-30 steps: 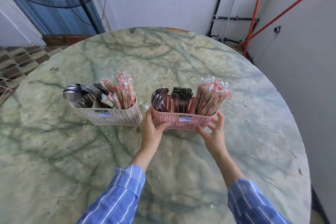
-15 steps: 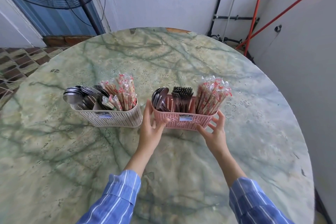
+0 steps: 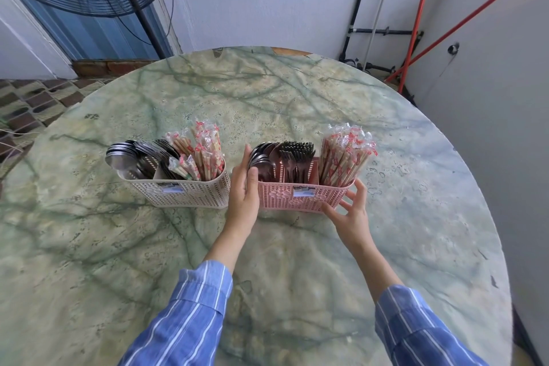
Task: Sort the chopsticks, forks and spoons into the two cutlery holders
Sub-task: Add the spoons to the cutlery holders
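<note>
My left hand (image 3: 244,197) lies flat against the left end of the pink holder (image 3: 300,197), fingers straight and pointing to the far side, thumb at its near corner. My right hand (image 3: 352,215) is spread wide, its fingertips (image 3: 360,189) touching the holder's right end and near wall (a light touch, not a clasp). The pink holder stands upright on the marble table (image 3: 267,98), with spoons (image 3: 261,157) in its left compartment, forks (image 3: 297,154) in the middle and wrapped chopsticks (image 3: 344,154) on the right. Just left of it, with my left hand between them, stands the cream holder (image 3: 190,196), with more spoons (image 3: 127,154) at its left and more chopsticks (image 3: 203,154) at its right.
</note>
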Action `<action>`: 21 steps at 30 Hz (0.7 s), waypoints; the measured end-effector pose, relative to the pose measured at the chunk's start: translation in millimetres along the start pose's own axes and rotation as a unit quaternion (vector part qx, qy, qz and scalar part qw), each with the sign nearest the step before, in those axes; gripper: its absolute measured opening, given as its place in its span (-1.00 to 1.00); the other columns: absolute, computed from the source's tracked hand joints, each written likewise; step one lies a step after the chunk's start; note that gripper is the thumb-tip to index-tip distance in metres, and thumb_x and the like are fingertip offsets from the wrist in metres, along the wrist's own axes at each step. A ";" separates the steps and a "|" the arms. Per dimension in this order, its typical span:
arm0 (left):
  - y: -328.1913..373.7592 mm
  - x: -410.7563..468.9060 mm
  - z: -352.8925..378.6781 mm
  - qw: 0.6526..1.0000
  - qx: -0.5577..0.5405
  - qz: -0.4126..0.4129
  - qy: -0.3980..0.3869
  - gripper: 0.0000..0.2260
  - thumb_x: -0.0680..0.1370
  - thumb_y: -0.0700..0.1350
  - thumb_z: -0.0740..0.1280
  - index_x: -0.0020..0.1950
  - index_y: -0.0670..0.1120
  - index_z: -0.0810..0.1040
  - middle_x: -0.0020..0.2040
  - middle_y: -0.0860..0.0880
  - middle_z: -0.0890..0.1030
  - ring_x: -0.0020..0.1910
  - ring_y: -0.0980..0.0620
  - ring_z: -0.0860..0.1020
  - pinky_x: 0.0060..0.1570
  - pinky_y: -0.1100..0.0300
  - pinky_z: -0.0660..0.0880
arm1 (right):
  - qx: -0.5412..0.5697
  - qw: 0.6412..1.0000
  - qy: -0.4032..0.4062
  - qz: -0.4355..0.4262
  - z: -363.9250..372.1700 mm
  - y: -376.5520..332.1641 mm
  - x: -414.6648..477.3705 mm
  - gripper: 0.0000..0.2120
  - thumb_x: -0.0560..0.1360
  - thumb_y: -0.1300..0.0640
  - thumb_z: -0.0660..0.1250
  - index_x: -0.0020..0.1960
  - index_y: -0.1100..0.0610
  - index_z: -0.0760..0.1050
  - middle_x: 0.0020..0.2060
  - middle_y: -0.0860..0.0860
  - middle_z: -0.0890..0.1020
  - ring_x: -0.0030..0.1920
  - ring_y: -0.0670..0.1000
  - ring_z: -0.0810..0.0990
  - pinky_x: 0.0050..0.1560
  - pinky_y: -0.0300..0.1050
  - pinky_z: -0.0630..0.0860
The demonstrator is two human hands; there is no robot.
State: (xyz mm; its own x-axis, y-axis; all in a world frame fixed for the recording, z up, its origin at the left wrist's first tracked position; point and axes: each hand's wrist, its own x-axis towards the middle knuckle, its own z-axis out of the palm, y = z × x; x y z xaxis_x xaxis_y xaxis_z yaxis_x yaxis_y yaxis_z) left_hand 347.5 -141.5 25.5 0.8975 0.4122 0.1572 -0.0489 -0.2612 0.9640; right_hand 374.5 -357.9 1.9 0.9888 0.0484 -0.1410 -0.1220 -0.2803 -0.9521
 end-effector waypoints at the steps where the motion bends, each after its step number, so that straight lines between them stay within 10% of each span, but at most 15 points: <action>1: -0.7 1.8 -1.7 1.000 0.000 -0.003 -0.010 -0.62 0.68 -0.07 0.05 0.50 0.11 0.19 0.43 0.27 0.26 0.44 0.35 0.19 0.41 0.37 0.10 | 0.000 1.000 0.000 0.000 0.1 0.1 -0.2 -0.22 0.42 0.15 0.49 0.45 -0.03 0.09 0.25 0.02 0.43 0.20 0.07 0.51 0.21 0.12 0.49; 13: 14.5 -1.4 6.0 0.998 -0.052 -0.032 0.019 -0.52 0.58 -0.21 0.31 0.47 -0.13 0.27 0.40 -0.01 0.36 -0.03 0.53 0.46 -0.05 0.55 0.37 | -0.002 1.000 0.000 0.005 0.4 -0.6 0.2 -0.22 0.42 0.15 0.49 0.45 -0.04 0.08 0.31 0.10 0.44 0.21 0.08 0.50 0.23 0.16 0.49; 21: 11.2 9.1 9.1 0.996 -0.034 -0.067 0.052 -0.60 0.55 0.00 0.35 0.36 -0.05 0.39 0.30 0.00 0.50 0.22 0.23 0.48 0.18 0.33 0.45 | -0.001 1.000 0.000 0.000 0.4 0.0 0.9 -0.23 0.41 0.13 0.50 0.42 -0.09 0.09 0.29 0.07 0.43 0.22 0.08 0.50 0.25 0.13 0.48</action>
State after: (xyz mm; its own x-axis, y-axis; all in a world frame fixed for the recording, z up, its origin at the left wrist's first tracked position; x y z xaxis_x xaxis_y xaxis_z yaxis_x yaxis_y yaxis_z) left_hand 359.1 -148.6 35.8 0.8483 0.5278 0.0434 0.0364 -0.1399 0.9895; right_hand 375.4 -357.5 1.7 0.9889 0.0486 -0.1402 -0.1211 -0.2825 -0.9516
